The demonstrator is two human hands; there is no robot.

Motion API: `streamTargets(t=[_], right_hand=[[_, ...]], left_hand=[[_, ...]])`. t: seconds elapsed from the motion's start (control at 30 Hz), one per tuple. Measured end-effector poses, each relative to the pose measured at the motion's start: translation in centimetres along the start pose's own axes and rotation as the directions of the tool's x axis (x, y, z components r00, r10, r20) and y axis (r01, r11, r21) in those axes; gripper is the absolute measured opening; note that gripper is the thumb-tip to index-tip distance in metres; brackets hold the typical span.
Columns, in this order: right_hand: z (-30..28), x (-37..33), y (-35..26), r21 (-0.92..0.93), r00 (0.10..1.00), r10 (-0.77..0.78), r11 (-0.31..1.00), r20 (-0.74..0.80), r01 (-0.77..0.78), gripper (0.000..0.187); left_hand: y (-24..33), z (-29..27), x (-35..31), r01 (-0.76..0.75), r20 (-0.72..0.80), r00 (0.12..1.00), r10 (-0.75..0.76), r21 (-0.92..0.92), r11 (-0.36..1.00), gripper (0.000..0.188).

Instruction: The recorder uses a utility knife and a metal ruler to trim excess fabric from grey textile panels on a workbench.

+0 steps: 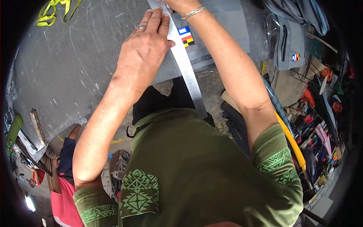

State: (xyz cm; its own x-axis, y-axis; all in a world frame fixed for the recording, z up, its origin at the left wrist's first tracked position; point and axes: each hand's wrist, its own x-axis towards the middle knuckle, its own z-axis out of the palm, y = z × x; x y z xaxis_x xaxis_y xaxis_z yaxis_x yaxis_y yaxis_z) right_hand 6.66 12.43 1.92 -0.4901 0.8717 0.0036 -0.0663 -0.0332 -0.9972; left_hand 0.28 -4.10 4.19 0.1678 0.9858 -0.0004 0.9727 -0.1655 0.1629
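My left hand lies flat on a long metal ruler, its fingers stretched forward and its thumb reaching over the ruler's right edge. The ruler slants across grey fabric, and its near end juts past the table edge toward my shirt. Just right of the ruler, a patch of small coloured flags sits on the fabric. My right hand is at the top edge of the picture, close to the ruler's far part. Most of its fingers are cut off, so whatever they might hold is hidden.
A yellow tape measure lies on the dark, scratched table at the far left. More grey fabric with a similar patch hangs at the right. Cluttered shelves stand lower right. A person in a red-pink top is at lower left.
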Motion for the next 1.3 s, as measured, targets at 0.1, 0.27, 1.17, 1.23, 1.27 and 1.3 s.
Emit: streamTargets(t=[0.1, 0.27, 1.17, 1.23, 1.27, 1.3], right_hand=[[0.1, -0.1, 0.0, -0.012, 0.998, -0.057, 0.998, -0.001, 0.057, 0.054], [0.3, 0.0, 0.0, -0.033, 0.999, -0.032, 0.999, 0.016, 0.032, 0.053], [-2.8, -2.3, -3.8, -0.568, 0.726, -0.665, 0.671, -0.175, 0.478, 0.055], [-2.2, -9.3, -10.3, -0.473, 0.977, -0.036, 0.878, -0.21, -0.07, 0.046], [-4.6, -12.5, -8.5, -0.683, 0.993, -0.017, 0.727, -0.118, -0.069, 0.043], [-5.5, -15.6, -7.5, -0.701, 0.968, 0.189, 0.668, -0.165, -0.249, 0.047]], left_hand=[[0.1, -0.1, -0.1, -0.005, 0.003, 1.0, 0.005, 0.0, 1.0, 0.058], [0.1, -0.2, -0.1, -0.001, 0.004, 1.0, 0.001, 0.002, 1.0, 0.058], [-0.2, 0.7, -0.4, -0.043, -0.09, 0.995, 0.038, -0.057, 0.997, 0.058], [-0.9, 0.9, -0.9, 0.015, -0.07, 0.997, -0.025, -0.142, 0.99, 0.058], [-0.9, 0.9, -0.7, 0.011, -0.087, 0.996, -0.03, -0.211, 0.977, 0.056], [-1.1, 1.1, -0.8, -0.001, -0.109, 0.994, -0.021, -0.203, 0.979, 0.056]])
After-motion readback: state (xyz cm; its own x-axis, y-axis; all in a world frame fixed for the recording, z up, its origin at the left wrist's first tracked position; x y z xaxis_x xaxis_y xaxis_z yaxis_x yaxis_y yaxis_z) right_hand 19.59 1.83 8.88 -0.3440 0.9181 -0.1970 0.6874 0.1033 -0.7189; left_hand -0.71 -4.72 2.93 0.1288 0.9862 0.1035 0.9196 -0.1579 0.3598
